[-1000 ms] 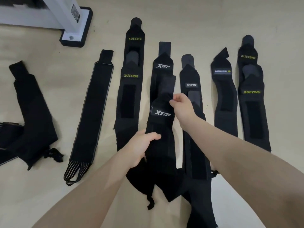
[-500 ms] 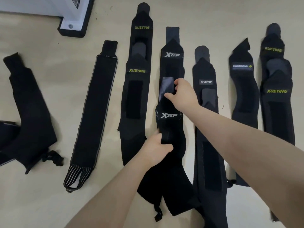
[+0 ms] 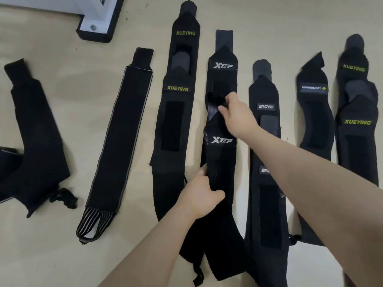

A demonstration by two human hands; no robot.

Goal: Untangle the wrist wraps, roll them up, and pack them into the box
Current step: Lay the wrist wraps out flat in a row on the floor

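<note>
Several black wrist wraps lie flat in a row on the beige floor. In the middle, one XTEP wrap lies on top of another XTEP wrap. My right hand pinches the folded-over far end of the upper wrap. My left hand grips the same wrap lower down along its left edge. Left of it lie stacked XUEYING wraps, right of it a dark-labelled pair. No box is in view.
A grey-edged wrap with a striped loop lies further left, and a bent black wrap at the far left. At right lie a MANUSKLEAR wrap and more XUEYING wraps. A white post base stands at the top left.
My right hand has carried the upper XTEP wrap's end further away over the lower wrap, and its tip is now folded over. My left hand slid down along the wrap. The camera moved closer.
</note>
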